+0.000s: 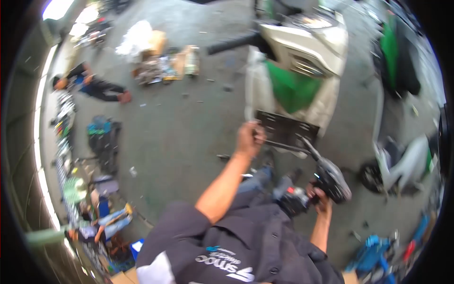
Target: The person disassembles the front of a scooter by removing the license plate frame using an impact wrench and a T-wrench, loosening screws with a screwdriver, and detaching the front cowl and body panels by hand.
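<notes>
My left hand (250, 138) is closed at the left edge of a black flat plate (286, 130) with slots and holes in it. That plate sits against the lower part of a white and green scooter (302, 57). In my right hand (322, 199) is a cordless drill (335, 179), its long bit angled up and left so that the tip meets the plate near its right side. Motion blur hides whether a screw is at the tip. My right fingers wrap round the drill's handle, partly out of sight behind its body.
More scooters (402, 163) stand at the right. Cardboard and plastic packaging (168, 64) lies on the floor to the upper left. One person sits (97, 85) and another stands (106, 226) on the left side. Blue equipment (373, 255) is at the lower right.
</notes>
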A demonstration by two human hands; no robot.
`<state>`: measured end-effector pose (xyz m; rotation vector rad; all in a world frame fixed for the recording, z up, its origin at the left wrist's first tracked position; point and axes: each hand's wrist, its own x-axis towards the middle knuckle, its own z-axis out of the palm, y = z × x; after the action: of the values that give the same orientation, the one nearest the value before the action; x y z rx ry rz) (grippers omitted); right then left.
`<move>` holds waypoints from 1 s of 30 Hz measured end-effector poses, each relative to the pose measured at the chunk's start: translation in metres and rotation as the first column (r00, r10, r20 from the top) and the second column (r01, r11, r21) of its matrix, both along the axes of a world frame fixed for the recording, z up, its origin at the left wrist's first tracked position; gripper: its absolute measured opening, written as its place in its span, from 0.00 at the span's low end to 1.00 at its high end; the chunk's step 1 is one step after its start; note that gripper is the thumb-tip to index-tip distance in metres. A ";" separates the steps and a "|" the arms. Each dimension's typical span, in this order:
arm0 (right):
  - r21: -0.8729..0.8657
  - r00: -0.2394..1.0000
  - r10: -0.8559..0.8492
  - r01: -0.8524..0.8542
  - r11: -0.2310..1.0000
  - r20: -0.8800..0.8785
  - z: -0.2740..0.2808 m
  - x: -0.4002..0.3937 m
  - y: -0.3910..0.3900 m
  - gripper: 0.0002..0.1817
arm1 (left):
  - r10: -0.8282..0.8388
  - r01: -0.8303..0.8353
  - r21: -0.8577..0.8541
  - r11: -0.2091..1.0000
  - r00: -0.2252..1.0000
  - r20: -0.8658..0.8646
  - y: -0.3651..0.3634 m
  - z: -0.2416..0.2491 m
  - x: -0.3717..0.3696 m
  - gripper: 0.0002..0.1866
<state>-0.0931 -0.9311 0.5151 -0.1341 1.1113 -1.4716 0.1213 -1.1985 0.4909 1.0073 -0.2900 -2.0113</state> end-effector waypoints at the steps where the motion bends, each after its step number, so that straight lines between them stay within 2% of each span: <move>1: -0.010 0.996 0.020 -0.019 1.000 0.090 -0.024 -0.008 0.014 0.29 | -0.040 0.041 0.017 0.999 0.995 -0.087 -0.002 0.000 0.007 0.11; 2: -0.068 0.997 0.060 -0.057 0.996 0.043 -0.016 -0.009 0.010 0.28 | -0.059 0.061 0.012 0.998 0.989 -0.133 -0.005 0.003 0.008 0.14; 3: -0.065 0.999 0.043 -0.042 0.997 0.008 -0.012 -0.009 0.009 0.28 | -0.019 0.016 -0.040 0.999 0.996 -0.084 -0.006 0.013 0.002 0.14; 4: -0.030 0.999 0.038 -0.038 0.999 0.000 -0.005 -0.010 0.011 0.28 | -0.058 0.045 -0.088 0.995 0.987 -0.153 -0.014 0.013 0.001 0.15; 6: -0.020 0.999 0.024 -0.025 0.999 -0.034 0.004 -0.010 0.009 0.27 | -0.091 0.069 -0.125 0.990 0.979 -0.180 -0.045 -0.004 0.009 0.15; 7: -0.014 0.999 0.021 -0.021 1.000 -0.033 0.004 -0.010 0.009 0.27 | -0.188 0.206 -0.196 0.959 0.976 0.107 -0.066 -0.020 0.016 0.16; 8: -0.009 0.999 0.023 -0.024 1.000 -0.045 0.003 -0.011 0.010 0.26 | -0.248 0.352 -0.225 0.908 0.887 0.390 -0.080 -0.031 0.017 0.17; 9: -0.002 0.998 0.026 -0.027 1.000 -0.059 0.002 -0.011 0.011 0.26 | -0.251 0.354 -0.219 0.909 0.887 0.388 -0.086 -0.033 0.011 0.17; 10: 0.005 0.998 0.024 -0.024 1.000 -0.060 0.001 -0.010 0.012 0.26 | -0.018 0.555 -0.344 0.758 0.544 0.839 -0.088 -0.033 0.002 0.18; 11: 0.017 0.998 0.010 -0.009 1.000 -0.068 0.000 -0.009 0.013 0.26 | 0.358 0.767 -0.284 0.575 0.076 0.931 -0.086 -0.033 -0.004 0.19; 12: 0.027 0.997 -0.007 0.010 1.000 -0.079 0.000 -0.008 0.014 0.26 | 0.351 0.770 -0.283 0.571 0.083 0.933 -0.079 -0.026 -0.006 0.19; 14: 0.017 0.997 -0.014 0.016 1.000 -0.076 0.006 -0.005 0.012 0.25 | 0.196 0.826 -0.061 0.560 -0.060 0.979 -0.062 -0.008 -0.009 0.20; 16: 0.044 0.986 -0.097 0.104 0.994 -0.135 0.008 0.002 0.011 0.26 | 0.232 0.839 -0.114 0.532 -0.016 0.972 -0.055 -0.016 -0.007 0.21; 18: 0.039 0.987 -0.072 0.078 0.996 -0.143 0.011 0.001 0.013 0.26 | 0.234 0.788 -0.142 0.599 -0.004 0.972 -0.047 -0.020 -0.005 0.22; 19: 0.044 0.987 -0.049 0.056 0.997 -0.152 0.011 0.000 0.013 0.26 | 0.252 0.796 -0.152 0.585 0.000 0.968 -0.047 -0.025 -0.003 0.22; 22: 0.045 0.986 -0.042 0.050 0.998 -0.158 0.004 0.001 0.015 0.26 | 0.227 0.816 -0.103 0.569 -0.036 0.973 -0.047 -0.030 0.002 0.22; 24: 0.035 0.982 -0.097 0.104 0.994 -0.163 -0.003 0.003 0.013 0.25 | 0.213 0.829 -0.098 0.550 -0.026 0.977 -0.050 -0.030 0.004 0.22; 26: 0.043 0.979 -0.062 0.072 0.996 -0.196 -0.020 0.000 0.017 0.24 | 0.200 0.835 -0.094 0.542 -0.019 0.980 -0.049 -0.030 0.003 0.22; 28: 0.084 0.950 -0.068 0.099 0.992 -0.306 -0.026 0.000 0.011 0.23 | 0.177 0.809 -0.097 0.580 -0.009 0.984 -0.046 -0.024 0.002 0.21; 30: 0.142 0.934 0.006 0.048 0.989 -0.359 -0.048 -0.003 0.019 0.21 | 0.157 0.806 -0.083 0.586 -0.013 0.987 -0.033 -0.035 0.014 0.21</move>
<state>-0.0962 -0.9118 0.4670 -0.2960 1.5182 -1.4102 0.1354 -1.2311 0.4557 1.7195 -2.2102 -0.8505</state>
